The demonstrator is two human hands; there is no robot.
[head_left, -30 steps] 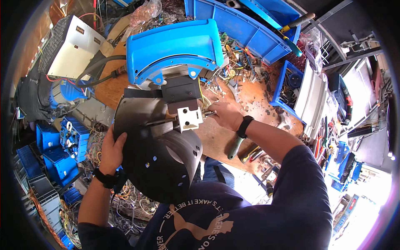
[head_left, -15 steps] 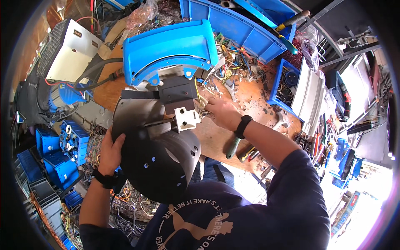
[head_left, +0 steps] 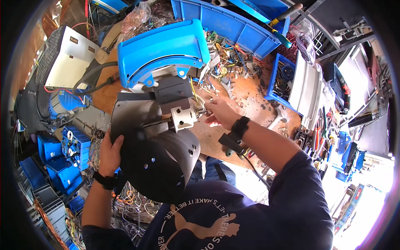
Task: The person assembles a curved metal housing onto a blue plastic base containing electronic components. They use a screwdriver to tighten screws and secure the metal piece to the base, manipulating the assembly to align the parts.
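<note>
Head view: we brace a dark motor housing upright at six o'clock, left hand spread flat on its flank, while right hand fingers pinch together on yellow wires beside the white terminal block, over the cluttered surface.
</note>
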